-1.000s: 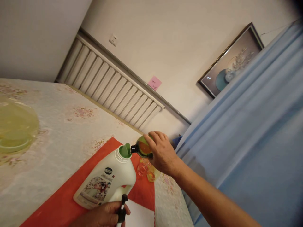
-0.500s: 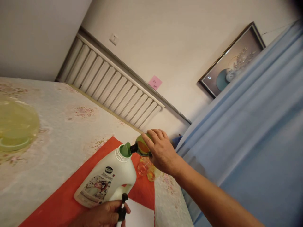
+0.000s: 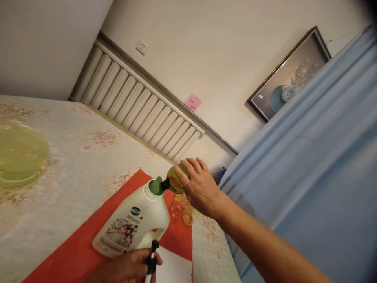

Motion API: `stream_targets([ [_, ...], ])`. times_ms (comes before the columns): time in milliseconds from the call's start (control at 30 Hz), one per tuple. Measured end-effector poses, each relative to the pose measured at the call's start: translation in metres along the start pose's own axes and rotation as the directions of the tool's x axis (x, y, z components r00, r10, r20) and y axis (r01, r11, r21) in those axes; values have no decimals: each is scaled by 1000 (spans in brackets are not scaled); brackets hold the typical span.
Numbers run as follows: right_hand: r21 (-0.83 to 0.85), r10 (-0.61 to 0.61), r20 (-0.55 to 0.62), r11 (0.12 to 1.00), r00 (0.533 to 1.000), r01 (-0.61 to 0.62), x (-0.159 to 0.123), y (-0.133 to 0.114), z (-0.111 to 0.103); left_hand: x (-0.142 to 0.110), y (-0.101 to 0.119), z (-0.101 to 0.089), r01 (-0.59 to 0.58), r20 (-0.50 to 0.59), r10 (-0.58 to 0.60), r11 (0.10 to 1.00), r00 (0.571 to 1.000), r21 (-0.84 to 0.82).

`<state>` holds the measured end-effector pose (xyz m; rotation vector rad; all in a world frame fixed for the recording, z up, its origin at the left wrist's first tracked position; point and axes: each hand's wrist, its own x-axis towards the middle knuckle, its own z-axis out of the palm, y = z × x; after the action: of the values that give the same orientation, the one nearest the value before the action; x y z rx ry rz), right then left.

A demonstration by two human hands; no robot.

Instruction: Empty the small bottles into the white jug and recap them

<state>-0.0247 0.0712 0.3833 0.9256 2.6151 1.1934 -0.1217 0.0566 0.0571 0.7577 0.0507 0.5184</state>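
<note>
Tipped on its side, a green bottle [image 3: 176, 181] with a black threaded neck is in the grip of my right hand [image 3: 202, 188]. Its mouth meets the green spout inside the opening of a large white detergent jug [image 3: 141, 212]. The jug has a label with a flower picture and its cap is off. Low in the view, my left hand [image 3: 129, 267] pinches a black pump head [image 3: 152, 259] with a white tube, close to the jug's handle. Whether that hand also touches the jug is hidden. Liquid flow cannot be made out.
A red cloth [image 3: 73, 245] and a white sheet [image 3: 173, 265] lie on the flowered tablecloth [image 3: 73, 165]. Behind the bottle are small clear orange and pink items [image 3: 179, 208]. A yellow-green translucent dish [image 3: 22, 153] is at left, a blue curtain [image 3: 318, 165] at right, a radiator [image 3: 141, 106] behind.
My right hand and the green bottle have shifted very slightly up and left, the neck a little closer to the jug's opening. The left hand stays nearly still.
</note>
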Motion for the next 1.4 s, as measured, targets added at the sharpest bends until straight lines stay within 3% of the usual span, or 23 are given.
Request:
stream_targets([
  [1000, -22, -25, -18, 999, 1000, 25, 3, -4, -4, -3, 2, 5, -2, -25, 2, 1000, 1000, -6],
  [1400, 47, 48, -6, 998, 999, -48, -3, -6, 8, -3, 0, 1, -24, -23, 24, 1000, 999, -3],
])
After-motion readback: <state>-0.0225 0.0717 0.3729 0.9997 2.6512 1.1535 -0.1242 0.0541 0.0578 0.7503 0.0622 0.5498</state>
